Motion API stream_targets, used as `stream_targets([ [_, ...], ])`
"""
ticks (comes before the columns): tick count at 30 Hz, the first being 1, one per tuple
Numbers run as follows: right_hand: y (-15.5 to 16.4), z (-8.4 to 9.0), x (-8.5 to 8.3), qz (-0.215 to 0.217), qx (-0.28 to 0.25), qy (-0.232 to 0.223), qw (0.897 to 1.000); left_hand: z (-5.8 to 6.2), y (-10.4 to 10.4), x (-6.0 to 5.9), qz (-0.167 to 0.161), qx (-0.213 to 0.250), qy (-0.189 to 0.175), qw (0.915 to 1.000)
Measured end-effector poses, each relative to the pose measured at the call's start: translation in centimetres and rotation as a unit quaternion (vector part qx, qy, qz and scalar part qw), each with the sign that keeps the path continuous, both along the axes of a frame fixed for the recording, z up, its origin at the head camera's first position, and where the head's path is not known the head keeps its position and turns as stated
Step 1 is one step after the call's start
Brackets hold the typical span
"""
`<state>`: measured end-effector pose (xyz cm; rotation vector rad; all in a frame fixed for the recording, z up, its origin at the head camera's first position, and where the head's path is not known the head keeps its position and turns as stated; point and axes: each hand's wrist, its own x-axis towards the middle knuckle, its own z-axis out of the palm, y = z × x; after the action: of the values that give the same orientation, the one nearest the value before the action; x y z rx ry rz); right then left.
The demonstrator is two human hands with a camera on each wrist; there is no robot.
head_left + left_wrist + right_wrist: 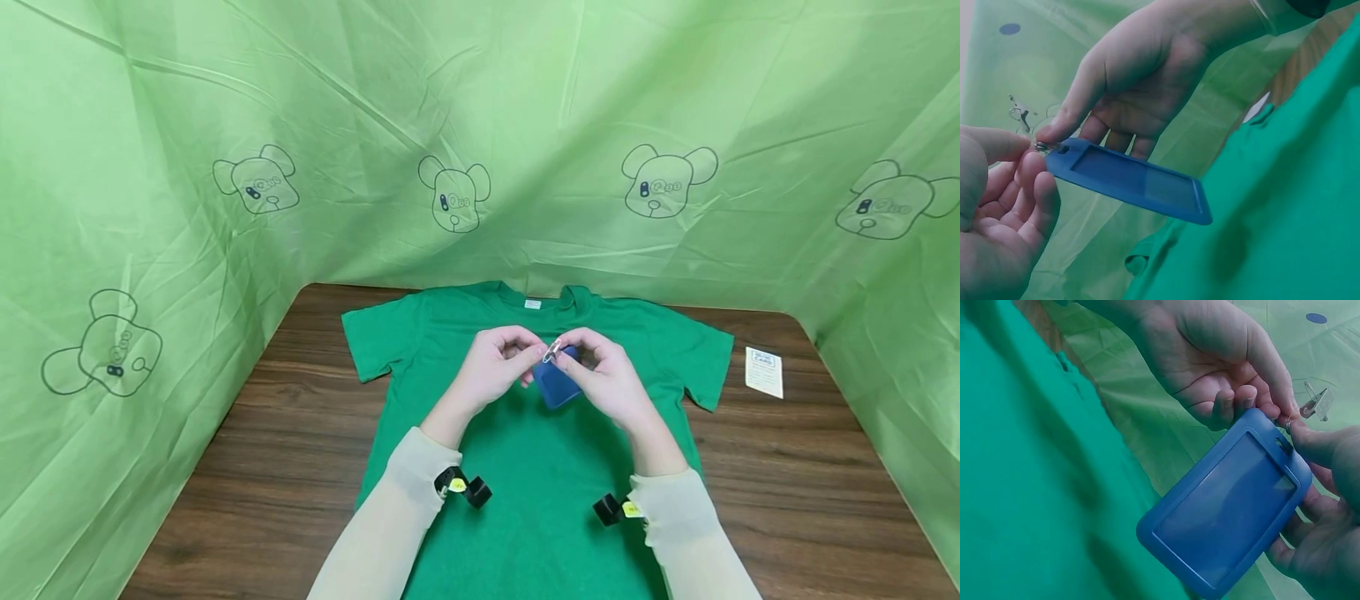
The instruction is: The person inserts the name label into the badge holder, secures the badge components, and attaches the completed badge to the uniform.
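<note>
Green sheets wall in a wooden tabletop (300,467) with a green shirt (540,483) spread mid-frame. Above its chest, the left hand (491,371) and right hand (609,379) both pinch the metal clip (552,352) of a blue badge holder (558,383). A card (764,372) lies at right.

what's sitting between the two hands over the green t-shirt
A blue badge holder with a metal clip, pinched between left hand and right hand; clearest in the right wrist view.

A dark wooden table (300,467) fills the lower frame. A green T-shirt (540,492) lies flat at its centre; a small white card (764,372) sits at right.
</note>
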<state>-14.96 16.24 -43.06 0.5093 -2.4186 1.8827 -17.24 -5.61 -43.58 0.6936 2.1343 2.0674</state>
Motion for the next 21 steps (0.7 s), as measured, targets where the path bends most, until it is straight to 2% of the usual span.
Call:
stream_targets([
  [5, -0.5, 0.3, 0.1, -0.061, 0.019, 0.016, 0.998, 0.2, 0.2, 0.2, 0.042, -0.015, 0.015, 0.9989],
  [9, -0.9, 0.8, 0.6, -0.093, 0.033, 0.016, 0.995, 0.3, 0.3, 0.3, 0.066, -0.001, 0.029, 0.9974],
  [14, -1.0, 1.4, 1.0, -0.086, 0.054, 0.014, 0.995, 0.3, 0.4, 0.4, 0.089, 0.019, 0.043, 0.9950],
  [21, -1.3, 2.2, 1.4, -0.078, 0.064, 0.004, 0.995, 0.1, 0.8, 0.6, 0.091, -0.010, 0.071, 0.9932],
])
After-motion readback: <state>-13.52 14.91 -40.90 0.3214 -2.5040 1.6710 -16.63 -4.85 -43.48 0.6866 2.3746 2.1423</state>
